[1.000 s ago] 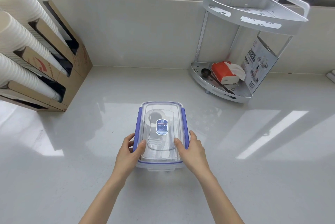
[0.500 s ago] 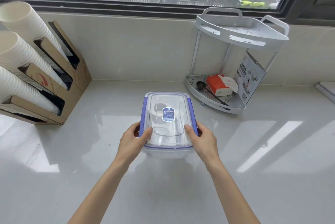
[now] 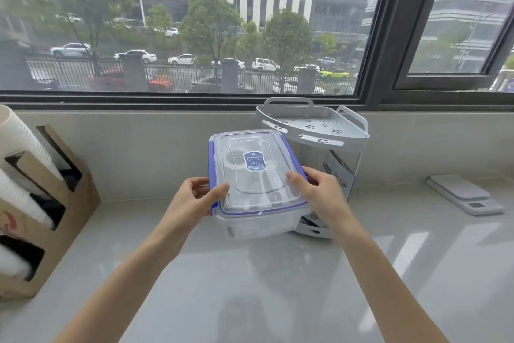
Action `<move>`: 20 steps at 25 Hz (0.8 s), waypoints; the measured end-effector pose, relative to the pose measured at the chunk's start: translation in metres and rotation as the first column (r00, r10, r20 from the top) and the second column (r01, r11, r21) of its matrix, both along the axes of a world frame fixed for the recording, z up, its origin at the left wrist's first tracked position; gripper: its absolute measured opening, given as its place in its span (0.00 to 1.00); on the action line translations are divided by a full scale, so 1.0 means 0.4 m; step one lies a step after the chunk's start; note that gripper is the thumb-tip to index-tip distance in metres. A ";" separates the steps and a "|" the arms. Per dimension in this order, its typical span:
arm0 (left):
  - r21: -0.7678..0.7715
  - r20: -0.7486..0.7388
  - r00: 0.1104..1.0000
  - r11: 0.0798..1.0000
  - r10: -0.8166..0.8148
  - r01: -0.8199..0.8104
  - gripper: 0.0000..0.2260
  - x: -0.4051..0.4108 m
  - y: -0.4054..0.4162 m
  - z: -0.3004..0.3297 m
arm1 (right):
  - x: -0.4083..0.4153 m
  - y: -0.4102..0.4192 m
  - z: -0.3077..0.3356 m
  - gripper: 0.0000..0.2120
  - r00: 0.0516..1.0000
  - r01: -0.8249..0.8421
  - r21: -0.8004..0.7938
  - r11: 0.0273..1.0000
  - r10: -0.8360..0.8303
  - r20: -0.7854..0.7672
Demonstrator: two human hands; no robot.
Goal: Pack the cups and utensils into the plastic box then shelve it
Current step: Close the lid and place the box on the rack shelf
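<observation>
A clear plastic box (image 3: 258, 220) with a lid and blue side clasps hangs in the air above the counter, tilted slightly. My left hand (image 3: 194, 201) grips its left side and my right hand (image 3: 322, 198) grips its right side, thumbs on the lid. Pale shapes of cups and utensils show faintly through the lid. The box is in front of the grey two-tier corner shelf (image 3: 314, 125), whose lower tier it mostly hides.
A cardboard holder (image 3: 55, 203) with stacks of white paper cups (image 3: 19, 142) stands at the left. A small white kitchen scale (image 3: 464, 194) lies at the right by the wall. A window runs along the back above the white counter (image 3: 250, 287).
Both hands have lifted the box off the counter and carried it up and to the right, toward the corner shelf. My view has tilted up to the window.
</observation>
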State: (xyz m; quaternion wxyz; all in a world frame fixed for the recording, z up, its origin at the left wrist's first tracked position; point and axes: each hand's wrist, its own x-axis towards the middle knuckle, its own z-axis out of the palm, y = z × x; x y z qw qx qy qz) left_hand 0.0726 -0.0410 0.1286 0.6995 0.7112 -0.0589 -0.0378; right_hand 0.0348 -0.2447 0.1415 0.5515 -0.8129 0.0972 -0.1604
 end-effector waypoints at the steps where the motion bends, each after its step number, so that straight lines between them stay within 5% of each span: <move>1: -0.030 0.011 1.000 0.999 -0.019 0.019 0.18 0.009 -0.012 0.027 | 0.008 -0.017 0.027 0.06 1.000 -0.007 -0.009 1.000 0.007 0.014; 10: -0.173 0.062 0.971 0.956 -0.230 0.238 0.21 0.157 -0.141 0.229 | 0.127 -0.191 0.239 0.07 0.995 -0.011 0.020 1.000 0.009 0.101; 15: -0.196 0.060 0.957 0.936 -0.285 0.291 0.11 0.241 -0.231 0.290 | 0.229 -0.280 0.293 0.15 0.987 -0.016 0.156 0.988 -0.009 0.160; 20: -0.237 -0.018 0.952 0.926 -0.305 0.293 0.17 0.335 -0.322 0.319 | 0.317 -0.357 0.319 0.16 0.984 0.025 0.203 0.979 -0.060 0.169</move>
